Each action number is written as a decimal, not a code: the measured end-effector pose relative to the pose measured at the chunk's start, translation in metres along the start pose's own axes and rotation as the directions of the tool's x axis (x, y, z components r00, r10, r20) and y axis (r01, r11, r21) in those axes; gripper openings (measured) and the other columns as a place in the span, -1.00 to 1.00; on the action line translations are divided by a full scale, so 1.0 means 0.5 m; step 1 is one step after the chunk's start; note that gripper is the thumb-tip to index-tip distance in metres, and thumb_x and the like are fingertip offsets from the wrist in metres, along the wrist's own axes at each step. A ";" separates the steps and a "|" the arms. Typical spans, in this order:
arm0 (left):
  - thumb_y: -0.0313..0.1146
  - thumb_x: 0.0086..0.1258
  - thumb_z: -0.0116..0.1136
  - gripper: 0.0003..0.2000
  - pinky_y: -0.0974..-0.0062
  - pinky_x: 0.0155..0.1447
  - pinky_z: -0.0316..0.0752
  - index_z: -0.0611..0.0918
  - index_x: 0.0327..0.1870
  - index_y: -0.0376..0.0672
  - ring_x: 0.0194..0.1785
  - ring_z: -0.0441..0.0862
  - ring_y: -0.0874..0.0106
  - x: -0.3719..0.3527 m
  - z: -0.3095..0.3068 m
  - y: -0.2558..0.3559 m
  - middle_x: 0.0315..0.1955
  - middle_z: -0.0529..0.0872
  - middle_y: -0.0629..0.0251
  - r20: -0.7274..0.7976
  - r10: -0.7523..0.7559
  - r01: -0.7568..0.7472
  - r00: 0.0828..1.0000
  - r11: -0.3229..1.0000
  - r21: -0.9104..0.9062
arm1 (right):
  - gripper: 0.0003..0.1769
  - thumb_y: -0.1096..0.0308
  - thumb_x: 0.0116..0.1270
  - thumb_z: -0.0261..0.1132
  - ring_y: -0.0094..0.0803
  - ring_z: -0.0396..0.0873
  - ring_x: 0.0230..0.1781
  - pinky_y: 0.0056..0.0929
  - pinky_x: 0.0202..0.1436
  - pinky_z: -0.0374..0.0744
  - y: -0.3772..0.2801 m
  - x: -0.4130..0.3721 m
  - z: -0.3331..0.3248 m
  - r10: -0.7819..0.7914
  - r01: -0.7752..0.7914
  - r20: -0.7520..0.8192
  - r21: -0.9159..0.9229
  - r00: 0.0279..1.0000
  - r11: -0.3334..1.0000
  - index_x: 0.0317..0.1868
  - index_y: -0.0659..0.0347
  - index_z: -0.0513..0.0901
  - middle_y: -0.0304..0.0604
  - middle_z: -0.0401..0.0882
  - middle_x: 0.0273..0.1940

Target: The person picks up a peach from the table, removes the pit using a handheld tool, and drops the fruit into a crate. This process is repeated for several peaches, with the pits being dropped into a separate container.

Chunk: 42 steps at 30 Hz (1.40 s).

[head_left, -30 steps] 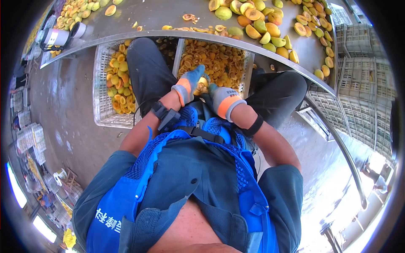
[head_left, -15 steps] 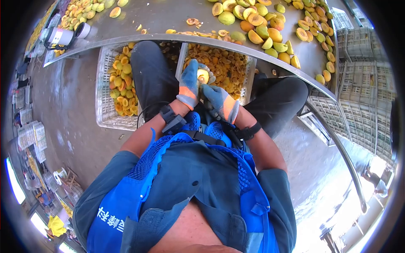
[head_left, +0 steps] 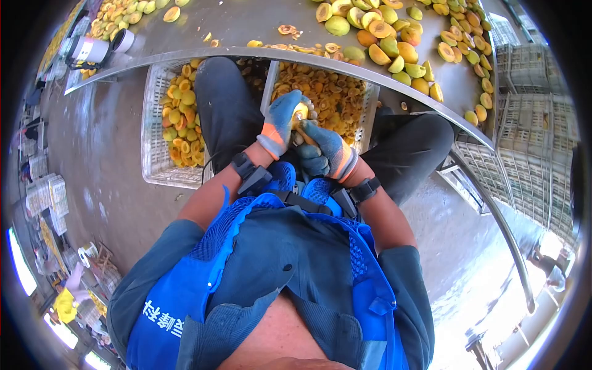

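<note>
My left hand (head_left: 282, 121), in a blue-grey and orange glove, is closed around a yellow peach half (head_left: 300, 114) between my knees. My right hand (head_left: 325, 150), gloved alike, is closed right against the fruit. A thin tan piece shows by its thumb, but the glove hides what that hand grips. Beneath the hands stands a white crate (head_left: 267, 88) full of brownish-orange peach scraps. Another white crate (head_left: 161, 179), left of my knee, contains yellow and orange peach halves.
Over my knees runs the edge of a metal table (head_left: 237, 52), with peach halves (head_left: 407, 52) heaped on its right. A white cylindrical device (head_left: 88, 52) is at the far left. Stacked plastic crates (head_left: 533, 129) and a curved metal bar (head_left: 502, 219) stand to the right.
My right hand has turned and shifted slightly right, with its fingers now curled more tightly. The left hand has tilted a little and covers more of the peach half.
</note>
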State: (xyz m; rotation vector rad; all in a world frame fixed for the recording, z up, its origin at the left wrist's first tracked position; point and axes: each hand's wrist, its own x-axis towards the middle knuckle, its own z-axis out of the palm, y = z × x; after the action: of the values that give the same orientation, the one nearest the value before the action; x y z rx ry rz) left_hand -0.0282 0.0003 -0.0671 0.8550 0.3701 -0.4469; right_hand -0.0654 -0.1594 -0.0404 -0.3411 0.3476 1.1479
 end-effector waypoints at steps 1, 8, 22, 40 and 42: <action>-0.09 0.63 0.04 -0.66 0.38 -0.15 0.67 0.62 -0.24 -0.19 -0.28 0.69 0.33 -0.002 -0.004 0.000 -0.31 0.69 0.19 0.023 0.007 -0.006 1.000 0.999 -0.033 | -0.55 -0.15 0.62 0.11 -0.61 0.18 -0.79 -0.61 -0.73 0.18 0.002 0.001 0.004 0.007 -0.008 0.026 0.032 1.000 0.999 -0.15 0.08 0.51 -0.45 0.26 -0.65; -0.02 0.63 -0.02 -0.62 0.35 -0.21 0.66 0.57 -0.22 -0.19 -0.32 0.65 0.30 -0.010 0.019 -0.005 -0.33 0.66 0.15 -0.004 0.025 -0.025 1.000 0.980 -0.196 | -0.54 -0.16 0.62 0.10 -0.61 0.18 -0.80 -0.61 -0.74 0.16 0.010 -0.004 0.012 -0.019 0.019 -0.001 0.030 1.000 0.999 -0.18 0.08 0.53 -0.46 0.31 -0.63; -0.08 0.62 0.09 -0.64 0.31 -0.06 0.68 0.61 -0.18 -0.26 -0.24 0.71 0.24 -0.008 -0.021 0.024 -0.31 0.68 0.14 -0.055 -0.173 0.172 0.983 0.985 -0.014 | -0.39 -0.07 0.64 0.00 0.22 0.71 -0.08 -0.02 0.02 0.64 0.011 0.014 0.023 -0.533 -0.295 -0.202 -0.951 0.822 -0.094 0.25 0.35 0.57 0.30 0.73 -0.09; -0.07 0.57 0.16 -0.64 0.01 0.18 0.64 0.70 -0.09 -0.26 0.00 0.74 0.06 -0.046 -0.119 0.243 -0.12 0.78 0.04 0.055 0.201 -0.148 0.978 0.857 -0.494 | -0.62 0.08 0.56 0.19 0.28 0.69 -0.23 0.12 -0.18 0.63 -0.004 0.013 0.005 -0.770 -0.381 -0.041 -0.885 0.637 -0.268 0.05 0.27 0.60 0.28 0.72 -0.27; -0.18 0.51 0.25 -0.74 0.15 0.15 0.66 0.66 -0.09 -0.23 -0.03 0.74 0.14 -0.074 -0.177 0.281 -0.13 0.77 0.10 -0.052 0.503 -0.505 0.862 0.848 -0.161 | -0.56 0.00 0.55 0.19 0.30 0.69 -0.15 0.10 -0.13 0.63 -0.001 0.023 -0.045 -0.775 -0.468 -0.143 -0.857 0.616 -0.214 -0.02 0.28 0.67 0.30 0.72 -0.25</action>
State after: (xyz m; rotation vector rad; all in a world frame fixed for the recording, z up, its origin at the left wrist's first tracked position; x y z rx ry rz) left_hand 0.0013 0.1592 -0.0136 0.7518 0.1735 0.0806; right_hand -0.0626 -0.1600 -0.0656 -2.5144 -0.0717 0.4925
